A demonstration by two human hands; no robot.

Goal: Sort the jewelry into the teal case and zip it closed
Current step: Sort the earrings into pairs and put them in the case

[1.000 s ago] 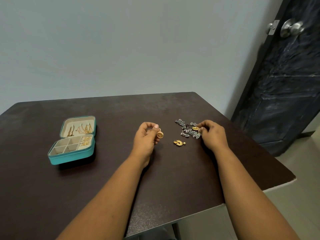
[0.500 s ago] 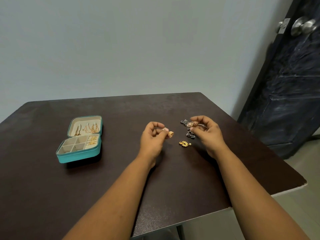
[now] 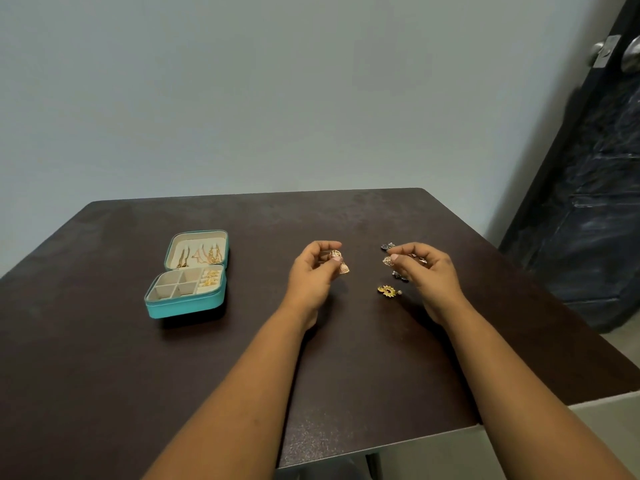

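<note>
The left hand point(image 3: 313, 271) pinches a gold bell earring point(image 3: 341, 263) between thumb and fingertip, lifted above the table point(image 3: 242, 358), probably to carry it to the teal case point(image 3: 187, 289), which lies open at the left with free compartments. The right hand point(image 3: 427, 271) pinches a second small earring point(image 3: 388, 260) over the dark jewelry pile point(image 3: 398, 275). One gold piece point(image 3: 388, 291) lies near, between both hands.
</note>
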